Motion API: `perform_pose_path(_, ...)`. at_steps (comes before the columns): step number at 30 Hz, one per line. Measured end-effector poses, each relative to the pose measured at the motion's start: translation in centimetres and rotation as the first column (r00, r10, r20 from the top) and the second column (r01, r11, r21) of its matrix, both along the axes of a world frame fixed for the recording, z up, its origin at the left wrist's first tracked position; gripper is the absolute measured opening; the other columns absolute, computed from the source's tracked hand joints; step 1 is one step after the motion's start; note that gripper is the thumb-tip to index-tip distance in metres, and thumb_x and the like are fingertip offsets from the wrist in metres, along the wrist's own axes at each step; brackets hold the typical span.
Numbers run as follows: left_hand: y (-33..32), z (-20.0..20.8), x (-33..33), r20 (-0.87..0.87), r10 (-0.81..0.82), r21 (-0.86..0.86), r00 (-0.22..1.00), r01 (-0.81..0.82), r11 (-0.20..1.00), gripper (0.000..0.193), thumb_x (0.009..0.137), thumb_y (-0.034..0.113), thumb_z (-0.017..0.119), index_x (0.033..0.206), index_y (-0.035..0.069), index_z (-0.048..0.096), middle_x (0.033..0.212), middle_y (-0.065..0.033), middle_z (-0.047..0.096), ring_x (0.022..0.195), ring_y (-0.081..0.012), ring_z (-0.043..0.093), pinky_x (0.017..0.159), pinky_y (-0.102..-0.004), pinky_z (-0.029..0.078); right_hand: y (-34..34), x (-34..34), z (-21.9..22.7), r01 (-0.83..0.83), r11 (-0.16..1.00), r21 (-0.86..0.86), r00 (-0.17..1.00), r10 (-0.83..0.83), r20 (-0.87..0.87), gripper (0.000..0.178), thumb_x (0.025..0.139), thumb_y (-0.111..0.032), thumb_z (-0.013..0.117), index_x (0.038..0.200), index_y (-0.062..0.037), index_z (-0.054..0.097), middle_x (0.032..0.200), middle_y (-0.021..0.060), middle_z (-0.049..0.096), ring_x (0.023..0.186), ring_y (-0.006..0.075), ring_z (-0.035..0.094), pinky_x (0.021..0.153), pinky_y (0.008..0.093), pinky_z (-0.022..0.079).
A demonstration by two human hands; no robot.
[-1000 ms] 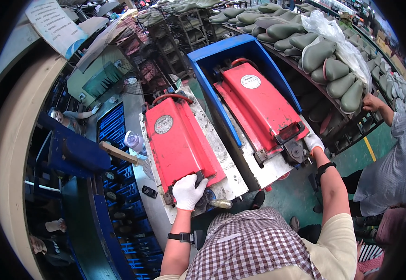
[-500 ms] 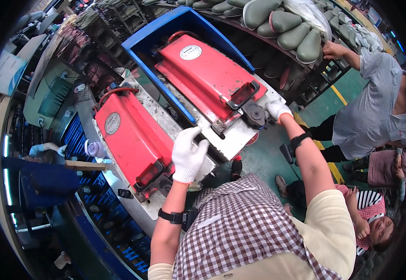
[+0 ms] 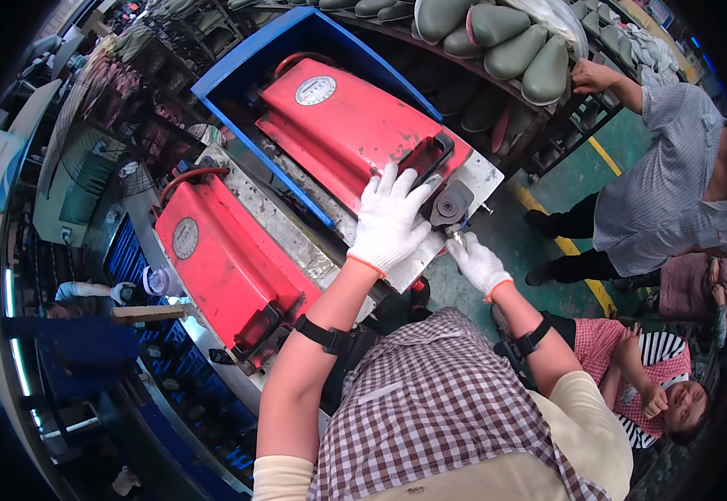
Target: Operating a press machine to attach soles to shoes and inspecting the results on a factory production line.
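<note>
In a checked apron (image 3: 439, 384), a worker leans over the right machine (image 3: 338, 125), whose red body lies aslant ahead of the person. The white-gloved right hand (image 3: 479, 263) has come round to the near side of the dark round knob (image 3: 452, 203) at the machine's close end; half a second ago it was on the knob's far side. Its fingers curl at a small metal fitting (image 3: 457, 238), though whether they pinch it cannot be told. The left hand (image 3: 390, 219), at the left machine a second ago, now reaches over the close end of the right one, fingers spread just beside the black handle (image 3: 434, 160); whether the palm presses down is hidden. The shift brings both hands to one machine and leaves the left machine (image 3: 222, 255) untended. Beyond, a blue hood (image 3: 213, 77) surrounds the far end of the right machine. Green boots (image 3: 516, 52) crowd a rack behind. To the right, a co-worker in a grey shirt (image 3: 660, 175) reaches toward the rack; another, in a red checked top (image 3: 597, 342), is lower down.
</note>
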State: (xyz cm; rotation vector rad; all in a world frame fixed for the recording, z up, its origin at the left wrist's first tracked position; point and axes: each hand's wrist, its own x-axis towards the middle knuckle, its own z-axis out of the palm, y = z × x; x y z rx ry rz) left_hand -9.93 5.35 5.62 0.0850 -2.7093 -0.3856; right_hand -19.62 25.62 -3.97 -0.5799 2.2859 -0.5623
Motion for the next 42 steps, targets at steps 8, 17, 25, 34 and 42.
perform_pose_path(8,-2.4,7.6,-2.1,-0.308,0.045,-0.070,0.950,-0.069,0.995,0.043,0.075,0.023,0.078,0.116,0.012,0.070,0.127,-0.0176,0.060,0.125,-0.0426,0.055,0.107,-0.0511,0.044,-4.5,-3.5,4.2,-0.245,0.883,-0.400,0.809,-0.042,-0.586,0.033,0.090,-0.034,0.068,0.105,-0.0046,0.066,0.103,0.0194,0.067,0.103,0.0399,0.065,0.091,0.0487,0.052)
perform_pose_path(17,-8.4,19.6,-3.8,-0.378,0.131,-0.108,0.916,-0.184,0.977,0.052,0.085,0.032,0.077,0.129,0.006,0.068,0.140,-0.0228,0.056,0.132,-0.0373,0.055,0.112,-0.0428,0.043,-22.2,-7.3,1.7,-0.338,0.931,-0.139,0.766,0.186,-0.615,0.093,0.081,-0.051,0.079,0.157,-0.0164,0.040,0.148,0.0245,0.050,0.136,0.0420,0.050,0.107,0.0500,0.048)
perform_pose_path(25,-8.6,21.9,-0.5,-0.306,0.312,-0.156,0.900,-0.370,0.916,0.067,0.091,0.037,0.071,0.145,0.002,0.055,0.151,-0.0270,0.049,0.140,-0.0391,0.049,0.117,-0.0410,0.038,-23.4,-11.9,2.1,-0.310,0.866,-0.392,0.927,0.184,-0.327,0.096,0.076,-0.038,0.080,0.157,-0.0061,0.039,0.139,0.0268,0.058,0.126,0.0397,0.060,0.105,0.0428,0.049)
perform_pose_path(34,-8.8,4.6,13.0,-0.218,0.557,0.841,0.801,-0.136,0.524,0.072,0.105,0.037,0.057,0.161,0.001,0.029,0.162,-0.0171,0.038,0.149,-0.0294,0.039,0.122,-0.0406,0.031,-12.5,-1.5,4.2,0.538,0.612,-0.580,0.409,0.412,0.814,0.066,0.096,-0.021,0.066,0.156,-0.0061,0.040,0.140,0.0116,0.062,0.123,0.0226,0.064,0.107,0.0392,0.050)
perform_pose_path(42,-5.4,1.9,20.8,-0.094,0.542,0.984,0.835,0.160,-0.075,0.069,0.104,0.028,0.053,0.161,0.002,0.025,0.155,-0.0181,0.043,0.141,-0.0275,0.047,0.115,-0.0437,0.042,-7.1,8.0,0.6,0.557,0.725,-0.404,-0.009,0.493,0.870,0.076,0.091,-0.028,0.067,0.157,-0.0038,0.038,0.152,0.0227,0.051,0.135,0.0360,0.056,0.117,0.0516,0.043)
